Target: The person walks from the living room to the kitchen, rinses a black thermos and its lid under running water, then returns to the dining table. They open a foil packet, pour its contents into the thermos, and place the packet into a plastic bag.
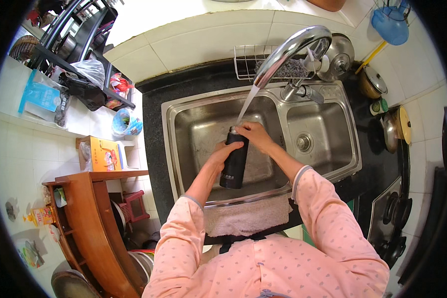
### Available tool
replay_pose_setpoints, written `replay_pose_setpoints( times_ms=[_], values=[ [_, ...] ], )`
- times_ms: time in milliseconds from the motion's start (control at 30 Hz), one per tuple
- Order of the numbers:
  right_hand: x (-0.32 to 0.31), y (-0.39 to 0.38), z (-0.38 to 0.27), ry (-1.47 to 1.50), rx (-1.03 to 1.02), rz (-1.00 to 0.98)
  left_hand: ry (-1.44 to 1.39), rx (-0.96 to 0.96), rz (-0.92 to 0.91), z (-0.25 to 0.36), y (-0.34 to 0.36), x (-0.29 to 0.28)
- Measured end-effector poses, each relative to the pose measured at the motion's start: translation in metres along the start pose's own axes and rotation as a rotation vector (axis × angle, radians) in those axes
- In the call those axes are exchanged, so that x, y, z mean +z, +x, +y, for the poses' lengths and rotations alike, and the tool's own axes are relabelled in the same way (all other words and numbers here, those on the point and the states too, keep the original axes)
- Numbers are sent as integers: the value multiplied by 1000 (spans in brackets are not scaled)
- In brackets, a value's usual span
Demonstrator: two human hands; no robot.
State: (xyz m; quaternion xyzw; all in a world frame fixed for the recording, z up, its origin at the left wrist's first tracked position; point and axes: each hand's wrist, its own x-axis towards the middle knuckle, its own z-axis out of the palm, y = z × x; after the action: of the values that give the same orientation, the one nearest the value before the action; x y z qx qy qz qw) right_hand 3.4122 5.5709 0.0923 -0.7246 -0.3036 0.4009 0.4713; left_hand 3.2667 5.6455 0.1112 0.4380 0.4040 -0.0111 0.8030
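Note:
My left hand is wrapped round the body of a black thermos flask, tilted over the large left basin of a steel sink. At the flask's mouth my right hand is closed, its fingertips touching the metal neck; whether they also pinch something small is hidden. Water runs from the curved chrome faucet down to the flask's opening. No cap shows on the flask.
A wire rack with a scrubber stands behind the faucet. Pots and lids line the right counter near a stove. A towel hangs over the sink's front edge. A wooden cabinet stands left.

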Motion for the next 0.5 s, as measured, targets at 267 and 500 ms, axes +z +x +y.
replay_pose_setpoints(
  times_ms=[267,500],
  values=[
    [31,3,-13,-44,97,238,1316,582,599,-12,0,26],
    [24,-15,-16,181,-270,66,544,257,-234,42,6,-36]
  ],
)
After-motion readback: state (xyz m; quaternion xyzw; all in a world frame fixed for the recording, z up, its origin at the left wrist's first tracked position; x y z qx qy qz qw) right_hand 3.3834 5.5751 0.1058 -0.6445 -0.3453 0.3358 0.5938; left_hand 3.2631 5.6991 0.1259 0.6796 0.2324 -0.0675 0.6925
